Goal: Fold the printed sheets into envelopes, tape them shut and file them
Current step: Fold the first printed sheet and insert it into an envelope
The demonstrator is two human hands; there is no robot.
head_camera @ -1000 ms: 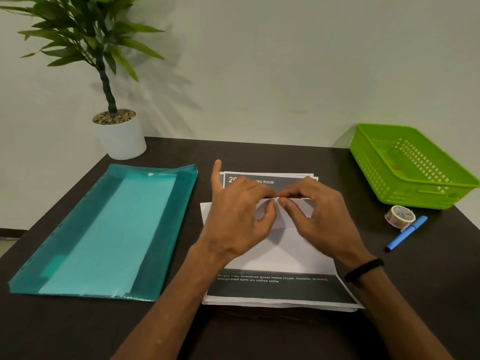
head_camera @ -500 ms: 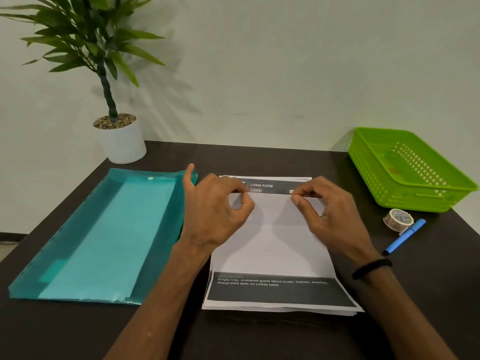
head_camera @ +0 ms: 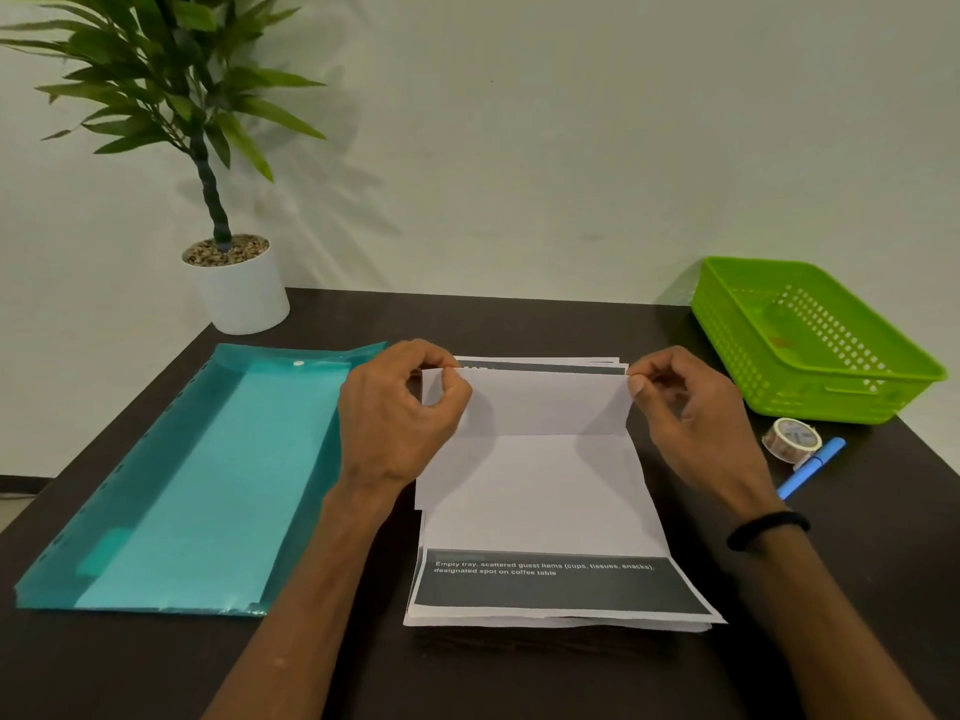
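Note:
A folded white sheet (head_camera: 535, 475) lies on top of a stack of printed sheets (head_camera: 561, 589) in the middle of the dark table. Its far flap stands lifted, with a crease across it. My left hand (head_camera: 400, 423) pinches the flap's far left corner. My right hand (head_camera: 691, 413) pinches the far right corner. A teal plastic folder (head_camera: 182, 485) lies flat to the left. A roll of patterned tape (head_camera: 792, 439) sits at the right, beside a blue pen (head_camera: 810, 467).
A green plastic basket (head_camera: 810, 345) stands at the back right. A potted plant in a white pot (head_camera: 236, 288) stands at the back left corner. The wall runs right behind the table's far edge.
Both hands slid apart from the middle of the sheet to its far corners. The far flap has risen off the stack.

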